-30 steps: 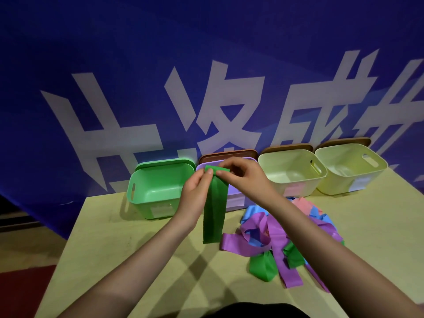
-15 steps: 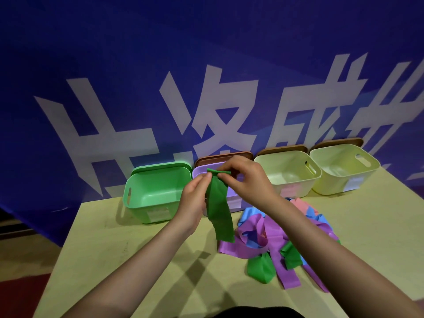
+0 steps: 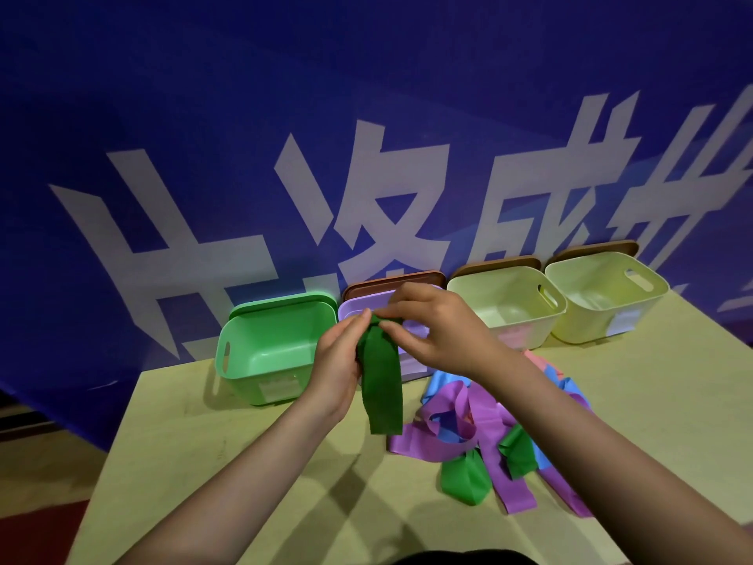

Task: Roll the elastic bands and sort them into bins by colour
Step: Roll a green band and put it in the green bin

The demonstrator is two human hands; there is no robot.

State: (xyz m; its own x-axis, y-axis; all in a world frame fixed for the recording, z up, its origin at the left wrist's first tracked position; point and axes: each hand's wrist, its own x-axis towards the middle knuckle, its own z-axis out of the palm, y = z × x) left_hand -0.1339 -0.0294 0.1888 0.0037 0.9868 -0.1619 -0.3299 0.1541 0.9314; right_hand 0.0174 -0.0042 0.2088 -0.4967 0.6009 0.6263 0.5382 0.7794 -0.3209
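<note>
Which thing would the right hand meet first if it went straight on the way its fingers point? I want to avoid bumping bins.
Likely the left hand, just across the green band that the right hand pinches; depth is unclear.

A blue banner [image 3: 203,95] (large white characters) hangs behind the pale table [image 3: 244,462].

purple bin [image 3: 349,311] mostly behind hands, bin labels [image 3: 279,388] unreadable

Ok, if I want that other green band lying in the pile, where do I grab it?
Probably pinch the loose green band at its rounded front end, coming from the near table edge. That end sticks out of the pile with nothing on top, while its back runs under a purple band.
</note>
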